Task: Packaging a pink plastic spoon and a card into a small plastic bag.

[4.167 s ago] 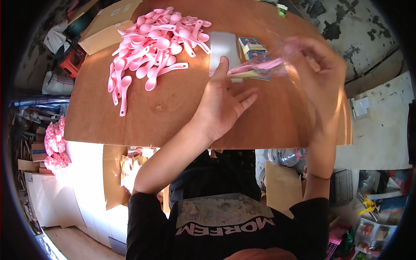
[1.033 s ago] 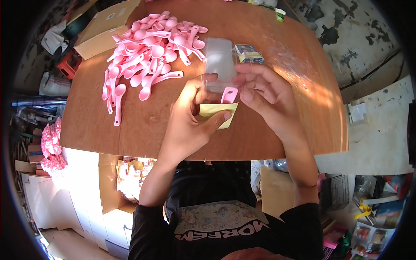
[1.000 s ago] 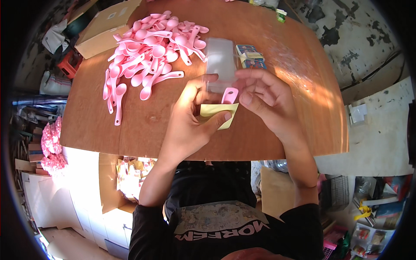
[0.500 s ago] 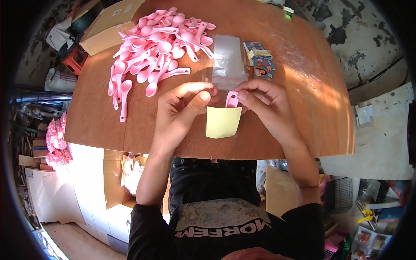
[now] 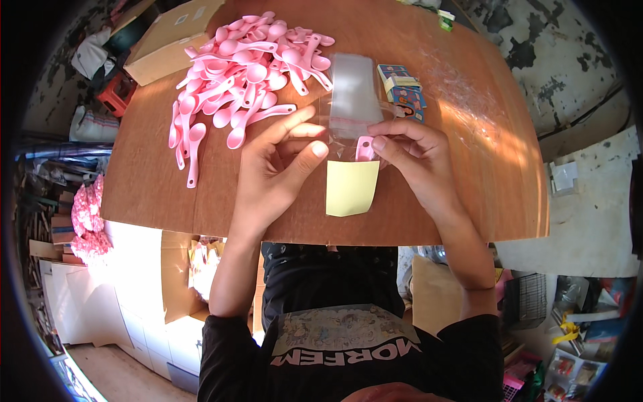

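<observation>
A clear plastic bag (image 5: 343,145) holds a pale yellow card (image 5: 351,189) and a pink spoon, of which only the handle (image 5: 364,149) shows above the card. My right hand (image 5: 415,151) pinches the bag's upper right side between thumb and fingers, beside the handle. To the left of the bag, my left hand (image 5: 278,164) has its thumb and fingers apart, with nothing gripped between them. Just beyond both hands lies a stack of clear bags (image 5: 353,87). Banded, printed blue cards (image 5: 402,87) lie right of that stack.
A heap of pink spoons (image 5: 251,70) covers the back left of the brown table (image 5: 482,174). Behind it stands a cardboard box (image 5: 171,40). Crumpled clear film (image 5: 462,80) lies toward the right, and a small green object (image 5: 445,21) sits near the far edge.
The bag with card and spoon has shifted slightly right. My left fingers have spread and come off the bag's left side, while my right hand keeps its pinch.
</observation>
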`<state>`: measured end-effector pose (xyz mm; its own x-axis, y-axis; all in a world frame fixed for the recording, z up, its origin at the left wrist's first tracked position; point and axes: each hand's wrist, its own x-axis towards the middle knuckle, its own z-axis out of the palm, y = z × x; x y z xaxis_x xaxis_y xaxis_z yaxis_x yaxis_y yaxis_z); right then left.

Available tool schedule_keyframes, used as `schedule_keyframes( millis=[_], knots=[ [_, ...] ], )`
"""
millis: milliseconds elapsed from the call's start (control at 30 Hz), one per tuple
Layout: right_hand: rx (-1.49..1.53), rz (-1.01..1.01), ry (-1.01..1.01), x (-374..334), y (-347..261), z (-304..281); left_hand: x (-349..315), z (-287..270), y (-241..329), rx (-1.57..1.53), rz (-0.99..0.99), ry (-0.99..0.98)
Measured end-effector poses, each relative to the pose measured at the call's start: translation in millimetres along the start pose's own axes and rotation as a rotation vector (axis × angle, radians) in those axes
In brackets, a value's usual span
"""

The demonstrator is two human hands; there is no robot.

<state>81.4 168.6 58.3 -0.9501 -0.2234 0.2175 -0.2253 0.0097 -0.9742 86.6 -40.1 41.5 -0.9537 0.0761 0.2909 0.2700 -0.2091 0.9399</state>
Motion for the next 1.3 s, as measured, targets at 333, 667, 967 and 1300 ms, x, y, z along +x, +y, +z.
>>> schedule_keyframes(
  millis=[333,667,967,1300],
  knots=[
    [0.023,0.009,-0.048,-2.6,7.4,6.8,-4.4,-16.7,-11.7,0.143,0.049,-0.079],
    [-0.088,-0.211,-0.154,-0.6,16.1,1.5,-6.3,-26.8,-3.6,0.167,0.015,-0.178],
    [-0.266,-0.354,-0.213,2.6,6.9,3.0,-7.5,-32.0,-2.8,0.160,0.029,-0.186],
    [-0.379,-0.409,-0.210,-0.1,8.8,4.5,-7.7,-32.2,0.8,0.098,-0.055,-0.172]
  ],
)
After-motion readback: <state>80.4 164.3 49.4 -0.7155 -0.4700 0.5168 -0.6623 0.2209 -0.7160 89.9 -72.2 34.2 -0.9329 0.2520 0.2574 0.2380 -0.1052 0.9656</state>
